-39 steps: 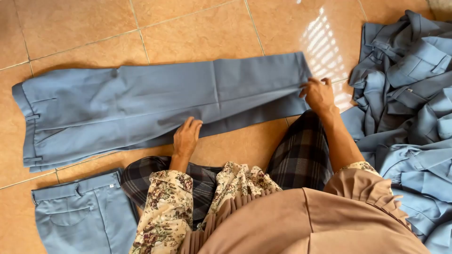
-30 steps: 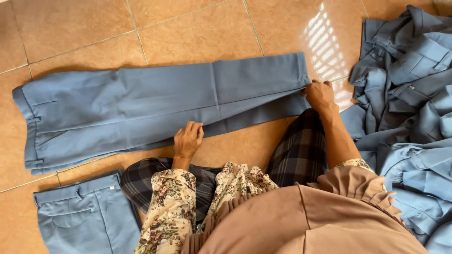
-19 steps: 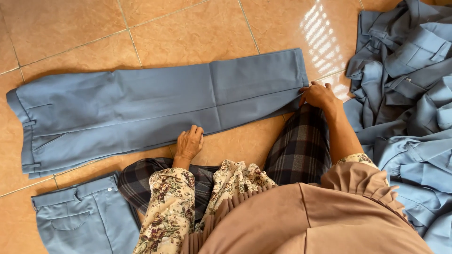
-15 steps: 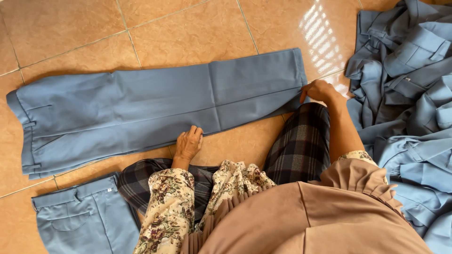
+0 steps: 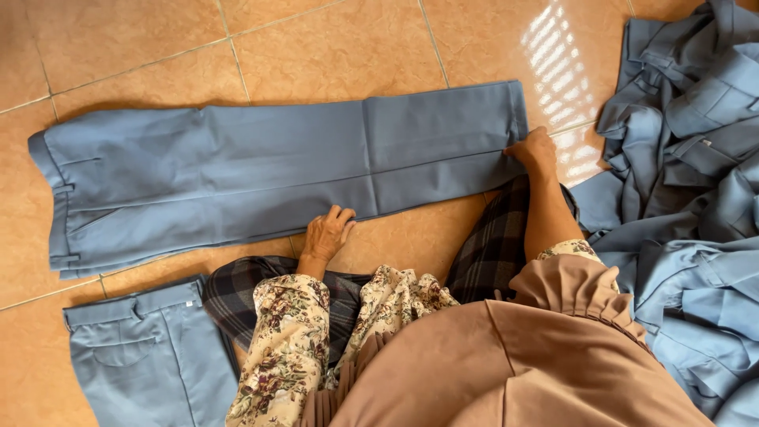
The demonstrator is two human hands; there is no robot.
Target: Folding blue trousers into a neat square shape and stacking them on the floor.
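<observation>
A pair of grey-blue trousers (image 5: 261, 174) lies flat on the tiled floor, legs stacked, waistband at the left, hems at the right. My left hand (image 5: 326, 236) rests at the lower edge of the trouser leg near its middle, fingers bent on the cloth. My right hand (image 5: 534, 150) grips the lower corner of the hem end. I sit on the floor in a floral sleeve, brown scarf and dark checked skirt.
A second folded pair of grey-blue trousers (image 5: 146, 352) lies at the lower left. A heap of rumpled grey-blue garments (image 5: 688, 182) fills the right side. Orange floor tiles (image 5: 316, 47) stretch beyond the trousers.
The trousers have been drawn straighter, the lower leg edge now lined up under the upper one. My left hand slid slightly toward me along the edge; my right hand stays at the hem.
</observation>
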